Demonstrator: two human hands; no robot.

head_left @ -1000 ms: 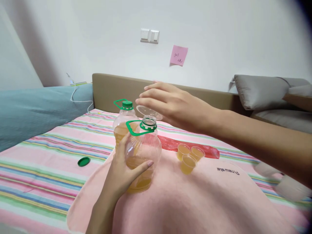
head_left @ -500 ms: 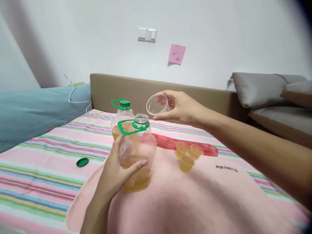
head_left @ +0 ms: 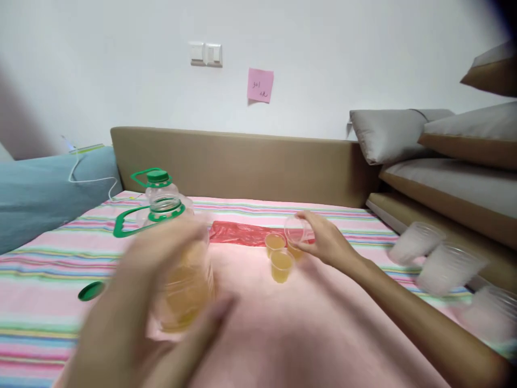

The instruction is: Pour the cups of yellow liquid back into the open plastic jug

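My left hand [head_left: 133,291], smeared by motion, is in front of the open bottle with thumb and fingers spread, and nothing shows in it. That clear plastic bottle [head_left: 188,293] holds amber liquid, has a green handle ring and stands uncapped. Over to the right, my right hand [head_left: 325,237] grips a clear plastic cup [head_left: 294,230] by its side. The gripped cup is beside and partly over several small cups of amber liquid, including a front cup [head_left: 281,266] and a back left cup [head_left: 275,244]. A green cap [head_left: 91,291] lies on the striped sheet at the left.
Behind the open bottle stands a second bottle with a green cap [head_left: 157,176]. Red plastic film [head_left: 242,234] lies past the cups. Stacks of clear cups [head_left: 450,268] rest at the right, near grey cushions [head_left: 464,178]. A beige headboard [head_left: 234,164] closes off the back.
My right hand has carried the cup from beside the bottle's mouth down and right to the filled cups. My left hand has let go of the bottle and come nearer. The view has turned right.
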